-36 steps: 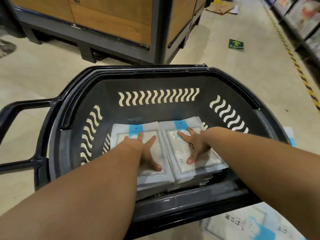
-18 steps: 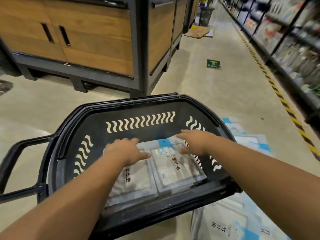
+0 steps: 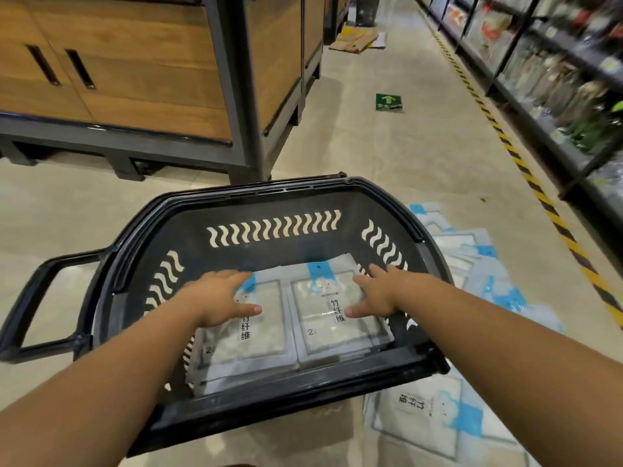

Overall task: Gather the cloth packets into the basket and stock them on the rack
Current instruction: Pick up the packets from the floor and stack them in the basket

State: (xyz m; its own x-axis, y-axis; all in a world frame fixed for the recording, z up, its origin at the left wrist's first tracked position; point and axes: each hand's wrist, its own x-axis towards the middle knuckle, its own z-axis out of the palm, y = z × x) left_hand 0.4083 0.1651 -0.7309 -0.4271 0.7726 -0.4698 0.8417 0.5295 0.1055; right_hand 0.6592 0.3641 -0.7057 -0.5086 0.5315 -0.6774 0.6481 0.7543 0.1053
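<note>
**Desk:** What has changed in the last second?

**Operator:** A second ago I had both palms pressed flat on the packets [image 3: 333, 318], deep in the basket [image 3: 269, 193]. Now the left hand [image 3: 219, 298] and right hand [image 3: 381, 294] sit higher, palms down, fingers loosely spread and gripping nothing. I cannot tell whether they touch the top packets. The view has also lifted, so more of the aisle shows: the rack [image 3: 556, 79] along the right and a wood cabinet [image 3: 135, 62] at the left.

**Desk:** And the packets themselves?

**Operator:** They lie in two flat stacks, side by side, on the basket bottom. Each is a pale grey sleeve with a clear window, a blue tab at the far edge, black characters down the middle and a "2" at the near corner. The left hand is over the left stack and the right hand over the right one.

**Desk:** Anything outside the basket?

**Operator:** Loose packets [image 3: 472, 251] lie scattered on the floor [image 3: 404, 146] just right of the basket, with more by its near corner. The basket's handle [image 3: 30, 298] juts out to the left.
</note>
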